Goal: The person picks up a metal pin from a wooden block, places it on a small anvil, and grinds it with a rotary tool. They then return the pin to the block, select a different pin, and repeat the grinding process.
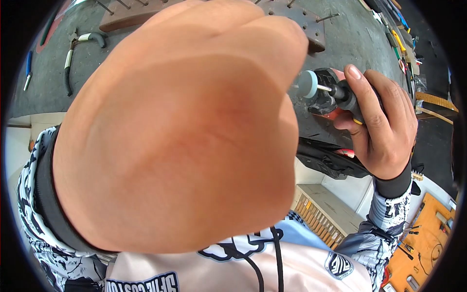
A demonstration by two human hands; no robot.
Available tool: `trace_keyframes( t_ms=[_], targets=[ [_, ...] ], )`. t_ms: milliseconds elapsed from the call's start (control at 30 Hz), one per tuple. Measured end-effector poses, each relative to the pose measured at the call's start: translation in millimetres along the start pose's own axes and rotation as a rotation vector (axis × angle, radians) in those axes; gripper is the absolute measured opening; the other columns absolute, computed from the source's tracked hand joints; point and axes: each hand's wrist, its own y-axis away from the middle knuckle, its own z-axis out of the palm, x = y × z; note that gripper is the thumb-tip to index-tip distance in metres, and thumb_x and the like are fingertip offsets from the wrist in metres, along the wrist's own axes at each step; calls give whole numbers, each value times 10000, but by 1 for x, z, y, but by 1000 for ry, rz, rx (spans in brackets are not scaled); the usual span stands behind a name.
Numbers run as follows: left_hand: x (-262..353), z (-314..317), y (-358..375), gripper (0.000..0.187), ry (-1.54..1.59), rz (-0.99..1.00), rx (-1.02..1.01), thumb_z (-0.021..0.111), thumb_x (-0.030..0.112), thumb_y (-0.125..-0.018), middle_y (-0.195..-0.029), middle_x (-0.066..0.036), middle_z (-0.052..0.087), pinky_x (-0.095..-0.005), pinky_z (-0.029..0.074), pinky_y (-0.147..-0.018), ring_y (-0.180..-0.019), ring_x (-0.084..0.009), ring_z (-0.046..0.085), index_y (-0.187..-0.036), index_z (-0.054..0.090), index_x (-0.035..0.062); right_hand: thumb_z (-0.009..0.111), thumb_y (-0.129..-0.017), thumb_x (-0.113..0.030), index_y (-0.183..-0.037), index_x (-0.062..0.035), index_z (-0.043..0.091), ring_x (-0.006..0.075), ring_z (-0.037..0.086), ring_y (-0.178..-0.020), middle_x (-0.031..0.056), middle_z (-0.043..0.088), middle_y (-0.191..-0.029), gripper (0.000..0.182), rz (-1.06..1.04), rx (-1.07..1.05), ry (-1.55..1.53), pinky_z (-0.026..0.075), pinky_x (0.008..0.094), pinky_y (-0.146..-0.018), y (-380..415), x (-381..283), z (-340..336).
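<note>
My left hand [180, 131] is raised close to the camera and fills most of the view, its back toward me and its fingers curled away out of sight. Anything it may hold is hidden. My right hand [384, 126] grips a black rotary tool [343, 95] at the right. The tool's round grey grinding bit [307, 83] points left and sits right at the knuckle edge of my left hand. Both wrists wear black-and-white patterned sleeves.
A dark grey surface [355, 39] lies beyond the hands. On it are a brown wooden board with pegs [311, 24], black-handled pliers [73, 53] at far left and several hand tools [399, 44] at far right. An orange tool case [428, 238] and a slotted beige box [321, 209] sit lower right.
</note>
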Motion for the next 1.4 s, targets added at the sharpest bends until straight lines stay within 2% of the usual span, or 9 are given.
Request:
trace_keyframes(
  t_ms=[167,233,433,533,733,867,933,1400],
  targets=[
    [-1,-5,8,221,-67,-51,-5,746,-25,-759,-856,-104,552,-356,465,-664,-776,-248,577,-980,746,-12,740,-819,-322,-1338,-20,633,344,650,-872,190,647,-1065,610,13,-1,0,525,413,-751,1,1,-2],
    [-4,-6,11,249,-49,-15,39,750,-15,-748,-887,-107,581,-336,488,-691,-805,-246,598,-996,757,12,702,-866,-354,-1351,-12,622,342,649,-882,196,647,-1067,598,7,-15,13,524,413,-754,1,2,-3],
    [-10,-7,9,289,-26,18,47,737,10,-723,-915,-116,603,-331,508,-713,-814,-247,615,-1012,754,5,624,-937,-419,-1367,15,600,338,654,-895,205,649,-1093,612,12,-5,27,523,400,-759,3,5,-3],
    [-9,-10,5,279,-32,25,20,718,15,-738,-913,-124,599,-326,509,-702,-812,-246,617,-1014,751,-3,644,-947,-359,-1357,23,604,338,654,-898,209,651,-1100,562,5,-21,18,525,400,-766,2,5,-6],
    [-6,-9,3,295,21,11,34,704,14,-737,-927,-141,595,-330,513,-705,-828,-257,623,-1028,746,-8,666,-921,-206,-1305,2,651,332,661,-857,202,663,-1054,438,-6,10,25,534,387,-735,2,6,-7],
    [-5,-9,0,312,-13,24,14,701,14,-728,-935,-149,593,-330,514,-710,-843,-267,627,-1036,742,-12,676,-912,-208,-1287,-14,668,327,663,-840,197,666,-1041,422,0,49,32,536,381,-719,4,7,-6],
    [-7,-7,-1,325,2,80,53,671,-55,-746,-953,-145,602,-329,517,-727,-853,-276,638,-1061,737,-12,683,-909,-213,-1281,-22,674,325,665,-842,196,669,-1042,418,1,69,21,538,382,-726,5,7,-5],
    [-7,-4,-4,339,-51,74,32,643,-100,-763,-959,-141,607,-320,516,-725,-848,-265,640,-1075,737,-8,709,-874,-186,-1259,-34,694,318,669,-849,169,687,-1043,415,7,92,57,543,382,-739,7,7,-8]
  ],
)
